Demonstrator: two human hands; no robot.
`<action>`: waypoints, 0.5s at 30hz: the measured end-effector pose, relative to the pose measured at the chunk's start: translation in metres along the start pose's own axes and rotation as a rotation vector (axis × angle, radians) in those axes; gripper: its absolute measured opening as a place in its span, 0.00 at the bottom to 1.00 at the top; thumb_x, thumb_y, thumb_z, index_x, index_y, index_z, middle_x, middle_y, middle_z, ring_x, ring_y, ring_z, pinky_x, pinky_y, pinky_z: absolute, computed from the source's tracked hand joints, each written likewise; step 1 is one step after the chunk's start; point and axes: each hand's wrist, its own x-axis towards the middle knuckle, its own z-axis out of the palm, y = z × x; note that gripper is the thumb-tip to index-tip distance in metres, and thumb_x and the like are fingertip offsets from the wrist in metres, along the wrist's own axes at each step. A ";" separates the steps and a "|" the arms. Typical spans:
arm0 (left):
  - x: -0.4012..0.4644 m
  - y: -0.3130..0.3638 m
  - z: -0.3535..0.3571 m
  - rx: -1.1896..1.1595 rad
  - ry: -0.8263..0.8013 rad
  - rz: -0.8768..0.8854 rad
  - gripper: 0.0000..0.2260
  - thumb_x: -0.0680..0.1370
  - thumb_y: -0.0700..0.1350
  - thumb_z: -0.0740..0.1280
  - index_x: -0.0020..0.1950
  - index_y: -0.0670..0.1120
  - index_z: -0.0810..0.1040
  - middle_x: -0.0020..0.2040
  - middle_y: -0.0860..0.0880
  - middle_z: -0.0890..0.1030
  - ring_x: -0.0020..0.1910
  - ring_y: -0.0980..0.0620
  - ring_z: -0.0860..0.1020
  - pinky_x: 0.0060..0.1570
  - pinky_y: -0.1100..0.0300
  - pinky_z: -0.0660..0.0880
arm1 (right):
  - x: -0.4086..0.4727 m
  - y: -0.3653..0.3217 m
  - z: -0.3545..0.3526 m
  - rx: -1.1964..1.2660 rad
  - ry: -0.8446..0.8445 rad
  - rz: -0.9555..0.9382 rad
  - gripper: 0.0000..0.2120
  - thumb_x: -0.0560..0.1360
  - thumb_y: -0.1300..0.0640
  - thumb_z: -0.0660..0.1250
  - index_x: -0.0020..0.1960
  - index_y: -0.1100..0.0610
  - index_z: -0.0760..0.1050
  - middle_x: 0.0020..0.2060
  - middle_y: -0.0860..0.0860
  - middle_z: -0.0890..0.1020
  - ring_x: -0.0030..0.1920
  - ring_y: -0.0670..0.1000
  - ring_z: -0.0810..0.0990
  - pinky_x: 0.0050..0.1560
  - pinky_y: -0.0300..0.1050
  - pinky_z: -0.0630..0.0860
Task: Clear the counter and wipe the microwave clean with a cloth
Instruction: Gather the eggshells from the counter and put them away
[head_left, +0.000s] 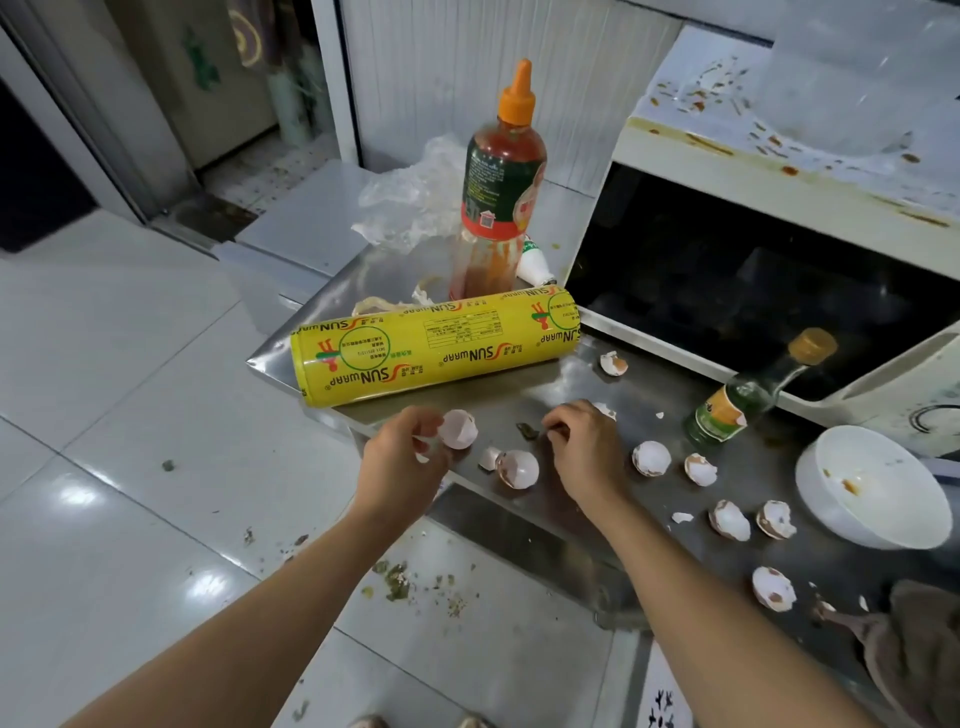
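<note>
A steel counter (571, 384) is littered with several broken eggshells. My left hand (402, 460) is at the counter's front-left edge, holding an eggshell half (460, 428). My right hand (584, 452) rests fingers-down on the counter, pinching at a small dark scrap (527, 430); another shell piece (605, 410) peeks out behind it. Between the hands lies an eggshell (518, 467). The stained white microwave (779, 171) stands at the back right. A brown cloth (914, 649) lies at the counter's near right corner.
A yellow cling-wrap roll (436, 348) lies across the counter's left end. Behind it stand a red sauce bottle (501, 187) and crumpled plastic (410, 197). A dark glass bottle (748, 400) and a dirty white bowl (872, 488) sit to the right. Crumbs dot the floor (156, 364).
</note>
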 end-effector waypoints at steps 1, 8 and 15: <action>0.001 -0.001 -0.001 -0.002 0.004 0.002 0.12 0.74 0.42 0.70 0.56 0.48 0.76 0.51 0.51 0.78 0.48 0.52 0.76 0.50 0.56 0.75 | 0.004 -0.004 0.002 0.033 0.003 -0.006 0.07 0.70 0.70 0.67 0.45 0.63 0.81 0.46 0.57 0.81 0.45 0.56 0.79 0.45 0.43 0.72; 0.006 -0.013 -0.004 0.003 -0.001 0.019 0.12 0.74 0.42 0.70 0.56 0.47 0.75 0.53 0.50 0.78 0.48 0.53 0.76 0.49 0.57 0.77 | 0.022 -0.009 0.014 -0.017 -0.206 -0.003 0.09 0.66 0.66 0.74 0.46 0.60 0.81 0.49 0.55 0.79 0.49 0.55 0.78 0.48 0.40 0.70; 0.005 -0.016 -0.004 -0.008 -0.026 0.020 0.14 0.73 0.40 0.71 0.57 0.47 0.76 0.53 0.50 0.78 0.48 0.54 0.76 0.48 0.59 0.76 | 0.016 -0.014 0.006 -0.013 -0.151 -0.004 0.07 0.69 0.70 0.68 0.41 0.60 0.82 0.44 0.54 0.81 0.46 0.52 0.78 0.43 0.34 0.67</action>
